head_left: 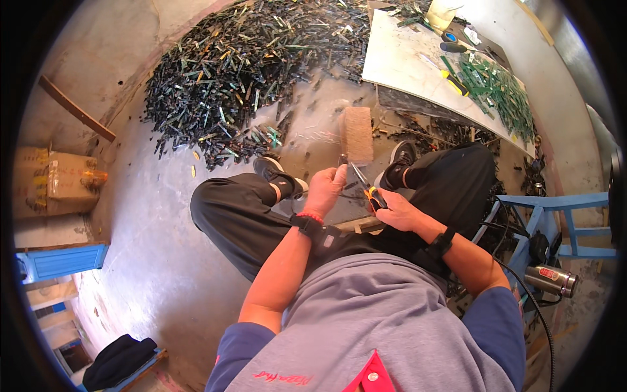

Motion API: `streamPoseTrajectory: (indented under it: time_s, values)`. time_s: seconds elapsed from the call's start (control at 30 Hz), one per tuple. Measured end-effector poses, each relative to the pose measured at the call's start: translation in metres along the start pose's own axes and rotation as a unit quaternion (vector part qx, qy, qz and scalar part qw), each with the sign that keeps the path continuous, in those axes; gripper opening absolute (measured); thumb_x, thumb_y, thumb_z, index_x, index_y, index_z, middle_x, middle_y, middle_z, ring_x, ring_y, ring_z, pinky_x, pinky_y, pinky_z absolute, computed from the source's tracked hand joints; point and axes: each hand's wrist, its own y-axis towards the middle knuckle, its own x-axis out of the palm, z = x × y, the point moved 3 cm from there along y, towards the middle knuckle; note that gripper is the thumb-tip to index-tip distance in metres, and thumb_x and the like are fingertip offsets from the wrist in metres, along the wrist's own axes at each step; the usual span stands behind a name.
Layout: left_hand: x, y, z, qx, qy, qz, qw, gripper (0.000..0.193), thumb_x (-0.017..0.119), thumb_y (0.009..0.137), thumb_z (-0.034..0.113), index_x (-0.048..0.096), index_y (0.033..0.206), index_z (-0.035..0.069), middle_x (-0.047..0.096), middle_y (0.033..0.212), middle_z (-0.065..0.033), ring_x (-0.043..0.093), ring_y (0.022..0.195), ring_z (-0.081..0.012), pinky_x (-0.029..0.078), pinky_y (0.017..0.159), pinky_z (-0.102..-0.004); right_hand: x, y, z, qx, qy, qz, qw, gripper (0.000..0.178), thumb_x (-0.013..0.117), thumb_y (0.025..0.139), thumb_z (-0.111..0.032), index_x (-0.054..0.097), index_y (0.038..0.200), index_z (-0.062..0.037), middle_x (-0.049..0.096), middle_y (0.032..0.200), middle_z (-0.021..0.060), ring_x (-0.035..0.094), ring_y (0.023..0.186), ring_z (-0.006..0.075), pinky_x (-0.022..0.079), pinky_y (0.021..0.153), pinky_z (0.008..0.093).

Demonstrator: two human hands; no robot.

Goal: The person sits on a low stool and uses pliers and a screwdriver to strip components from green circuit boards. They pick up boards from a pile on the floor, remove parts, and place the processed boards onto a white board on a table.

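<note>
In front of my lap, my left hand (pixel 325 191) is closed, its thumb and fingers pinching a small dark piece (pixel 343 159) that rises above the fingertips. My right hand (pixel 398 210) is wrapped round a hand tool with black and yellow-orange grips (pixel 375 196), which looks like pliers or snips. Its narrow metal jaws (pixel 358 172) point up and left, close to the small piece; whether they touch it I cannot tell. Just beyond both hands a reddish-brown brick (pixel 358 134) lies on the floor between my shoes.
A large heap of dark narrow strips (pixel 255 72) covers the far floor. At far right, a pale board (pixel 401 55) bears green strips (pixel 496 91) and a yellow-and-black-handled tool (pixel 455 83). A blue stool (pixel 555 202) and metal flask (pixel 552 279) are right; a cardboard box (pixel 68 176) is left.
</note>
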Motion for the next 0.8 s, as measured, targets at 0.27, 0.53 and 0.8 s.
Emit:
streamPoseTrajectory:
  time_s: [0.27,0.53,0.8]
  values:
    - [-0.001,0.001,-0.006,-0.005,0.002,0.015,1.0,0.048,0.056,0.091,0.038,0.055,0.066,-0.004,0.049,0.055,-0.0069,0.043,0.053,-0.0136,0.039,0.052,-0.0323,0.004,0.003,0.001,-0.003,-0.031,0.021,0.999,0.027,0.051,0.077,-0.016,0.051,0.1,-0.0016,0.061,0.083,0.0172,0.058,0.081,0.0332,0.045,0.074,0.0389]
    - [-0.001,0.001,-0.005,0.0,0.001,0.016,1.0,0.049,0.057,0.091,0.038,0.054,0.065,-0.004,0.048,0.055,-0.0058,0.042,0.053,-0.0124,0.038,0.051,-0.032,0.005,0.006,0.003,-0.002,-0.009,0.027,1.0,0.026,0.052,0.076,-0.016,0.051,0.098,-0.0012,0.06,0.084,0.0178,0.058,0.08,0.0336,0.044,0.073,0.0392]
    - [0.002,0.001,-0.004,-0.021,-0.077,-0.02,0.997,0.049,0.053,0.093,0.043,0.055,0.065,0.002,0.05,0.056,-0.0006,0.044,0.049,-0.0078,0.035,0.046,-0.0248,-0.002,0.003,-0.005,0.008,-0.048,0.147,0.988,0.032,0.056,0.079,-0.021,0.055,0.104,-0.0016,0.058,0.075,0.0166,0.058,0.071,0.0339,0.046,0.067,0.0388]
